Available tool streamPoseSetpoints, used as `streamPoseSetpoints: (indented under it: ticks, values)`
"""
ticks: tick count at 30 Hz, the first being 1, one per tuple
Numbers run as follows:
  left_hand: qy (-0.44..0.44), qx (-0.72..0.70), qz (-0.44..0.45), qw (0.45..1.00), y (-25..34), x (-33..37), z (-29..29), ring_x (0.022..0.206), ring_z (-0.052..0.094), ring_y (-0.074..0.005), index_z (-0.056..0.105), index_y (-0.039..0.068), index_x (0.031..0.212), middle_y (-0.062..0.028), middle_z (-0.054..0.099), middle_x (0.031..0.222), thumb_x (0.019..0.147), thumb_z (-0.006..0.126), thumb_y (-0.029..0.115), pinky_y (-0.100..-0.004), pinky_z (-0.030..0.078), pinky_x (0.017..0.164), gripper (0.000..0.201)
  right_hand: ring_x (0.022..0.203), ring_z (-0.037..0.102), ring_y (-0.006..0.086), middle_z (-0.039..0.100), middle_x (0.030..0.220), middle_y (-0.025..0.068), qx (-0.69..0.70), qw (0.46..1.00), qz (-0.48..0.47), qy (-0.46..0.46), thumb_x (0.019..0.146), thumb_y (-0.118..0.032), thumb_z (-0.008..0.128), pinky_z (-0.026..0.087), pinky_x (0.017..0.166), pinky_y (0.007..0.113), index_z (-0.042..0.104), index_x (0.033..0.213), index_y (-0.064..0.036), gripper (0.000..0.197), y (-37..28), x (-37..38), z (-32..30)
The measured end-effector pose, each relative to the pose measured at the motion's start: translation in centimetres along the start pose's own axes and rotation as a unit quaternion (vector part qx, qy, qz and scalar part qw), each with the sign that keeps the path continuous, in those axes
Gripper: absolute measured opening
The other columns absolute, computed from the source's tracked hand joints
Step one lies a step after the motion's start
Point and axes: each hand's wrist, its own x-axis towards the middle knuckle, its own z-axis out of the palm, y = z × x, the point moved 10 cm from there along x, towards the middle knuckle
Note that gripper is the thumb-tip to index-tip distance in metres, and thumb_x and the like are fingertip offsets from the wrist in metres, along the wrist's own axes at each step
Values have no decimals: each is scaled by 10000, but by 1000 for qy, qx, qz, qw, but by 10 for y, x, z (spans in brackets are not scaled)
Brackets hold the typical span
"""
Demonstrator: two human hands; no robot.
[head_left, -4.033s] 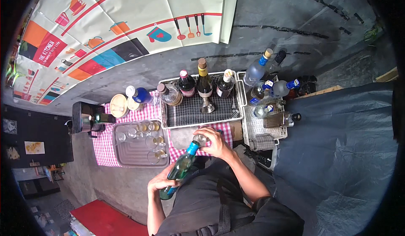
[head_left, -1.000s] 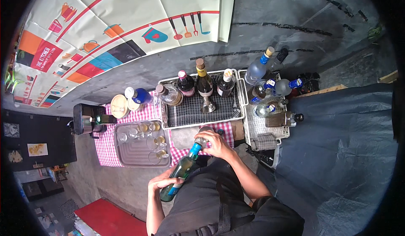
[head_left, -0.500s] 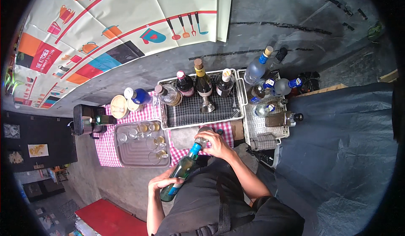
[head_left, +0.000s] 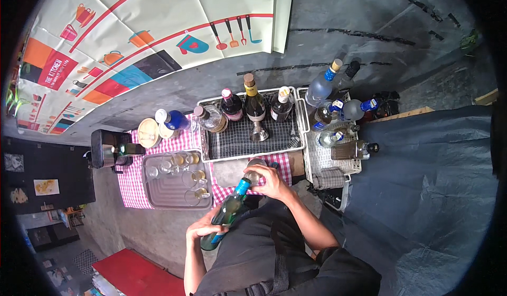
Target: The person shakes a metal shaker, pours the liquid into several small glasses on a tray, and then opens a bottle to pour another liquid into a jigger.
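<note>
A green glass bottle with a blue neck (head_left: pixel 227 214) lies tilted in front of my body, its neck pointing away and to the right. Around its lower part, my left hand (head_left: pixel 206 226) is closed. My right hand (head_left: pixel 273 184) grips a small clear glass (head_left: pixel 253 177) right by the bottle's mouth. Fingers partly cover the glass, and I cannot tell whether rim and mouth touch or whether liquid is flowing. Just beyond that glass, another round clear glass (head_left: pixel 256 162) is partly visible on the table.
Left of the bottle, a grey tray (head_left: pixel 163 194) holds several small glasses, some with pale yellow liquid. A white wire basket (head_left: pixel 253 155) with bottles and a metal jigger (head_left: pixel 259 132) stands behind. At right, another white basket (head_left: pixel 314 161) carries several bottles. A black appliance (head_left: pixel 105 150) stands far left.
The green bottle and my left hand have shifted very slightly up the picture. My right hand stays at the bottle's mouth with the small glass.
</note>
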Motion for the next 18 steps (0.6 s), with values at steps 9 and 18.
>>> streamPoseSetpoints:
  ticks: [9, 18]
  values:
    - [47, -89, 113, 988, 7, 6, -6, 1189, 522, -189, 219, 66, 1609, -68, 493, 1421, 579, 953, 362, -341, 473, 952, 1298, 1104, 675, 299, 685, 1197, 152, 56, 997, 19, 40, 728, -83, 842, 530, 976, 391, 652, 1246, -36, 554, -16, -10, -22]
    - [64, -130, 123, 982, 2, 2, -10, 1283, 453, -209, 256, 54, 1601, -87, 469, 1454, 568, 907, 290, -352, 372, 1066, 1243, 1156, 580, 342, 611, 1184, 160, -273, 959, 59, 42, 755, -172, 851, 443, 1079, 456, 573, 1428, -141, 729, 19, -15, -31]
